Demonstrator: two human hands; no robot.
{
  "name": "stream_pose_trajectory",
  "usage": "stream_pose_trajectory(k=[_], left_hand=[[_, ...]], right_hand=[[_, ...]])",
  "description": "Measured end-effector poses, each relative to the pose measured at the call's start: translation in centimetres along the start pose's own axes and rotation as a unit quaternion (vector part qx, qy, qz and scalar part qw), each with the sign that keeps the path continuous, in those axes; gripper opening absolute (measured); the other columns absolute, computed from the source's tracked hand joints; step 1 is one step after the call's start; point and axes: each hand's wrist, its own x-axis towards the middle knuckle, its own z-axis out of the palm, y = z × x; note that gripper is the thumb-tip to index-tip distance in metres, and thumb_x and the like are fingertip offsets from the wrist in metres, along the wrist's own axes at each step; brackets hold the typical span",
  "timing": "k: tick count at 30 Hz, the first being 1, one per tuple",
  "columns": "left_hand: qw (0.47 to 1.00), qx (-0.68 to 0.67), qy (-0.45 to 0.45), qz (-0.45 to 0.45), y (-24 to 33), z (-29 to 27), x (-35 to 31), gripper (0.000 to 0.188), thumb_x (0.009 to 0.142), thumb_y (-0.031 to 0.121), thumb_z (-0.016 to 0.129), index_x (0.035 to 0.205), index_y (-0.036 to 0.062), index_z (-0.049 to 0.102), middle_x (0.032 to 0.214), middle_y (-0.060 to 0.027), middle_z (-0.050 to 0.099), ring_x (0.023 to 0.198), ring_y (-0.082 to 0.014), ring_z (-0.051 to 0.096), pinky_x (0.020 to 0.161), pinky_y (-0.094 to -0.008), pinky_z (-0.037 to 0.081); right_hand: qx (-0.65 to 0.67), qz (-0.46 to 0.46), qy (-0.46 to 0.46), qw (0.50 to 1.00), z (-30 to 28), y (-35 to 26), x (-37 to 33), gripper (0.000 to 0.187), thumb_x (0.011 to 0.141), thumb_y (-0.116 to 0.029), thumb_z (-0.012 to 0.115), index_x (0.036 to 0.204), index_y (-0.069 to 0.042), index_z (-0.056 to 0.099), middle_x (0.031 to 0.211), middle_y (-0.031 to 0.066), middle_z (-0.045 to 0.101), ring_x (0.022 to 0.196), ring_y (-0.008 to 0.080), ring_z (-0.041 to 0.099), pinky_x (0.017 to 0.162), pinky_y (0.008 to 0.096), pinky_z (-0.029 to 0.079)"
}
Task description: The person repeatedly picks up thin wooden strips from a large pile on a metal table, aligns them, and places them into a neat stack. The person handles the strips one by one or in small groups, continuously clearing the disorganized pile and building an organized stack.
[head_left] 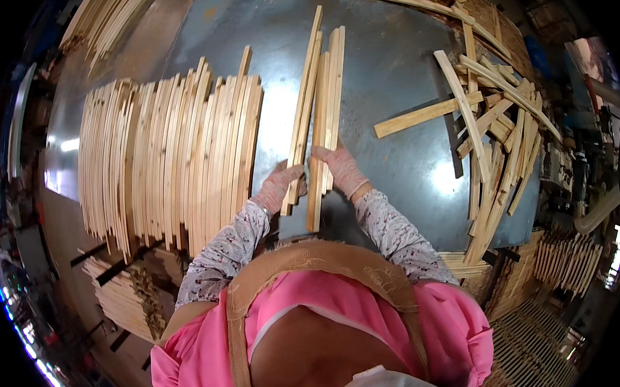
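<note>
My left hand (279, 186), in a pale knitted glove, is closed round the lower part of a few long, narrow wooden strips (305, 97). Beside them, a second small bundle of wooden strips (332, 89) is gripped near its lower end by my gloved right hand (339, 166). Both bundles point away from me over the grey metal table (393, 190), their far ends close together and their near ends uneven. Just left of my left hand lies a wide row of similar strips (163, 151), packed side by side.
A jumbled heap of wooden pieces (488, 165) covers the table's right side, with one loose piece (424, 114) jutting toward the middle. More strips (109, 29) lie at the far left. Stacked wood (120, 292) stands below the table's left edge.
</note>
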Motion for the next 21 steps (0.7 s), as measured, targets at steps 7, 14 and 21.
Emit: stream_pose_trajectory(k=[7, 14, 21], left_hand=[[0.984, 0.177, 0.016, -0.004, -2.7, -2.2, -8.6, 0.062, 0.102, 0.033, 0.071, 0.148, -0.0068, 0.056, 0.121, -0.0167, 0.072, 0.109, -0.0227, 0.068, 0.098, -0.034, 0.056], [0.983, 0.144, 0.085, 0.075, -7.3, -8.5, -17.3, 0.047, 0.103, 0.026, 0.063, 0.138, -0.0052, 0.062, 0.113, -0.0093, 0.073, 0.099, -0.0177, 0.068, 0.09, -0.0325, 0.056], [0.768, 0.494, 0.406, 0.03, 0.1, -17.7, -26.2, 0.061, 0.1, 0.035, 0.072, 0.15, 0.0008, 0.06, 0.142, -0.0187, 0.069, 0.132, -0.0289, 0.066, 0.112, -0.0422, 0.05]], right_hand=[[-0.083, -0.003, -0.019, 0.996, 2.7, 6.0, -2.5, 0.087, 0.087, -0.012, 0.085, 0.156, 0.001, 0.033, 0.13, 0.0201, 0.069, 0.113, 0.0299, 0.07, 0.097, 0.0374, 0.06], [-0.455, 0.055, -0.08, 0.885, 9.0, 7.7, -8.7, 0.111, 0.094, -0.036, 0.078, 0.164, 0.01, 0.005, 0.134, 0.0301, 0.068, 0.119, 0.0398, 0.07, 0.106, 0.0385, 0.055], [-0.652, 0.056, -0.159, 0.739, 12.5, 10.6, -8.3, 0.121, 0.099, -0.065, 0.059, 0.167, 0.013, -0.002, 0.119, 0.0354, 0.073, 0.113, 0.0488, 0.072, 0.098, 0.049, 0.057]])
